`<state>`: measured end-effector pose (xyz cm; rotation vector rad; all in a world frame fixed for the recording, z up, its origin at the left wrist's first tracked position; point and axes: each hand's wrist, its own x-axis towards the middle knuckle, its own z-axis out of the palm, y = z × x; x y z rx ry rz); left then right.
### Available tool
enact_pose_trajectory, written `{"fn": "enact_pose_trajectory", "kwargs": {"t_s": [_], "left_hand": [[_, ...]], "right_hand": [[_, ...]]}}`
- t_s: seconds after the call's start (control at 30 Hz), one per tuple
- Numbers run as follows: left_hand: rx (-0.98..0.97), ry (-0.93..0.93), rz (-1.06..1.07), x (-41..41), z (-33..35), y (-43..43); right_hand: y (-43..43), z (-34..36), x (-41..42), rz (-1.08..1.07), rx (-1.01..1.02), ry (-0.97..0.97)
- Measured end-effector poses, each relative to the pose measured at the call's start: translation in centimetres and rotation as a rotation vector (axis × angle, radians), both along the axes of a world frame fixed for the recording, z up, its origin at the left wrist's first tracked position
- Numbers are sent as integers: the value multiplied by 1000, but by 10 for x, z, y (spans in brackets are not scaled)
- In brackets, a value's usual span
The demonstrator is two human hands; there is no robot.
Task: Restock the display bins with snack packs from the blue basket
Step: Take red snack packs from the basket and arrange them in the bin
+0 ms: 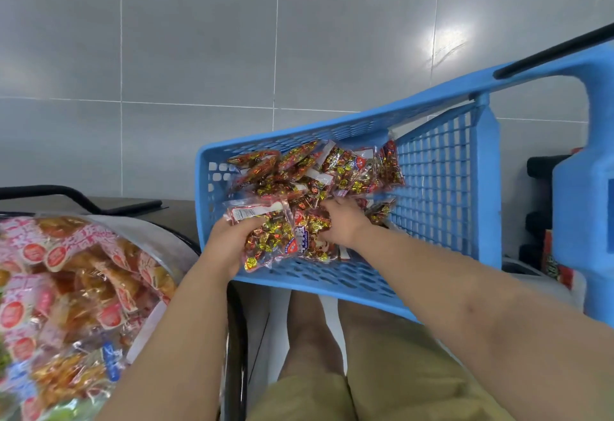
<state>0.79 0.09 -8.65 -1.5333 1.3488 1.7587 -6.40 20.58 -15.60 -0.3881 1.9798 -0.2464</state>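
The blue basket (pixel 442 168) stands tilted in front of me, and several shiny red and gold snack packs (pixel 332 168) are heaped at its left end. My left hand (pixel 229 244) grips a clear pack of gold-wrapped snacks (pixel 269 241) at the basket's near left corner. My right hand (pixel 342 221) reaches into the pile beside it, fingers curled round another pack (pixel 312 224). A display bin (pixel 186 247) at the lower left holds many pink and orange snack packs (pixel 76 287).
A grey tiled wall (pixel 199 55) fills the background. A black bar (pixel 83 201) runs behind the display bin. My knees in khaki shorts (pixel 382 370) are below the basket. Dark items and a red package (pixel 555 264) sit behind the basket's right end.
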Motion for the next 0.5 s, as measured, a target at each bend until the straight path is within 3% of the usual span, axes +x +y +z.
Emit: {"fn": "enact_pose_trajectory", "kwargs": {"t_s": [0.1,0.23,0.37,0.5], "left_hand": [[-73,-24,-46,7,-4,-2],[-126,-23,-56,13,0,3],[-150,-25,-56,19,7,8],[-55,1,-58,16,15,14]], "right_hand": [[-8,-4,1,34,56,-10],[1,5,-4,-32,-84,-61],[25,31,-18,-330,-173,-141],[30,68,-35,-662,-402,-465]]}}
